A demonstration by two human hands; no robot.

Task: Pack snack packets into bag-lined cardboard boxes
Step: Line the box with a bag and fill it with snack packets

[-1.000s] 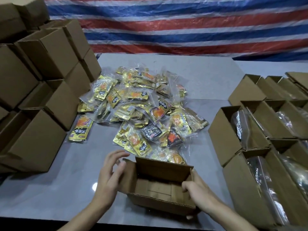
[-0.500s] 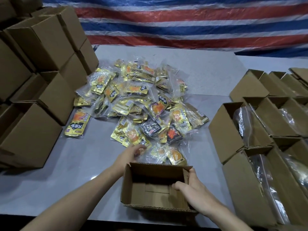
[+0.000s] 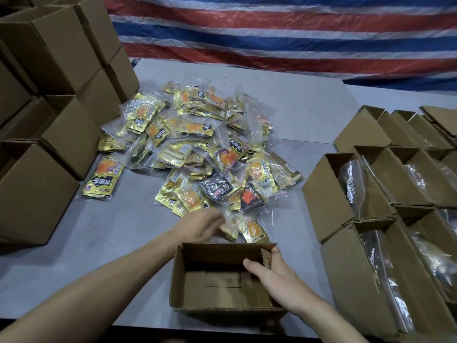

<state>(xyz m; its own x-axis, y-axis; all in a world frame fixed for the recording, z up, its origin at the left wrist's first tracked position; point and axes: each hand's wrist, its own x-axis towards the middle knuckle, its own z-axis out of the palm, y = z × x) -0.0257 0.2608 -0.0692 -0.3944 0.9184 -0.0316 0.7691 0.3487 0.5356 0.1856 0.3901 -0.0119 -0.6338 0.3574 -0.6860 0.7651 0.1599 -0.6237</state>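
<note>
An open, empty cardboard box with no bag in it stands at the table's near edge. My right hand grips its right wall, thumb inside and fingers outside. Just beyond the box lies a big pile of gold and orange snack packets in clear bags. My left hand reaches over the box's far left corner to the pile's near edge. Its fingers are stretched out and blurred against a clear-bagged packet, with nothing lifted.
Closed cardboard boxes are stacked high along the left side. Open boxes lined with clear bags stand in rows on the right. One loose packet lies left of the pile. A striped tarp hangs behind the grey table.
My left hand left the box's left flap and stretched forward to the near packets. My right hand stayed on the box's right wall. The box's flaps now stand upright.
</note>
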